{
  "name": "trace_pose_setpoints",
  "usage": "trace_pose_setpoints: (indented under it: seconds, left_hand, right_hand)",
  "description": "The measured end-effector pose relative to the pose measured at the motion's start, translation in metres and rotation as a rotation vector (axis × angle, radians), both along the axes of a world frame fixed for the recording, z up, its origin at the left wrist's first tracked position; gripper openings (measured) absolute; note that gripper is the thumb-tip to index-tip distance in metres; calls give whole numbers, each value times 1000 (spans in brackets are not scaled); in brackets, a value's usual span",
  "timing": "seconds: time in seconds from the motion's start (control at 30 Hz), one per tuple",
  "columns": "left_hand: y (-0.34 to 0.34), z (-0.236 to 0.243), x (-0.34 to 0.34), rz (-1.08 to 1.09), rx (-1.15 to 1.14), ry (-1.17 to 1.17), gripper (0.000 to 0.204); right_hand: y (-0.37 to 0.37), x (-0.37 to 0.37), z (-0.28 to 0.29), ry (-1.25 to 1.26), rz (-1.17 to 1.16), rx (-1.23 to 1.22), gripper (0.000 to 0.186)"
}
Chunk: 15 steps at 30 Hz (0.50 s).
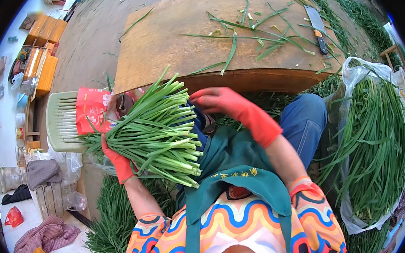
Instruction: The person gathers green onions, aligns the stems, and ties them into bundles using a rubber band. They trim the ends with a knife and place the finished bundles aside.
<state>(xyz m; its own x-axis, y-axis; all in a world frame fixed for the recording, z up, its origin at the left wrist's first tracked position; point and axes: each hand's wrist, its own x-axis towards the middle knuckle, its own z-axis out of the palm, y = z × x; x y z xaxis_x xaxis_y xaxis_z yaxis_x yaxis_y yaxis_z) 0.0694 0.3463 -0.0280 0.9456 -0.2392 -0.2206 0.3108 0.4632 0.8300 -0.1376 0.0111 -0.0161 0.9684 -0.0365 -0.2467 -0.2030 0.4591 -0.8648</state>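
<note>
A thick bunch of garlic chives (160,135) lies across my left side, its pale stem ends fanned toward the right. My left hand (113,156), in a red rubber glove, is closed round the leafy end; its fingers are partly hidden by the leaves. My right hand (224,105), gloved in red too, hovers over my lap near the stem ends. Its fingers are stretched out and hold nothing. Beyond it stands a low wooden table (156,43) with loose leaves and trimmings scattered on it. A knife (317,29) with a black and orange handle rests at its right end.
A plastic bag (348,85) packed with chives (373,150) stands at my right. Left of the table is a pale green stool (62,119) bearing a red packet (92,109). More chives (114,221) lie low on my left. Orange wooden stools (45,68) stand far left.
</note>
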Motion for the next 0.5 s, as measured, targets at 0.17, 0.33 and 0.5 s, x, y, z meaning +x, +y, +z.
trace_pose_setpoints:
  seconds: [0.17,0.33,0.5]
  left_hand:
    - [-16,25,-10,61,81,-25,40]
    - [-47,64,-38,140,136,-20,38]
    - [-27,48,-21,136,98,-59,34]
  right_hand:
    - [39,25,-2,93,-216,-148,26]
    - [-2,-5,-28,-309,-533,447,32]
    - [-5,-11,4,-97,-342,-141,29]
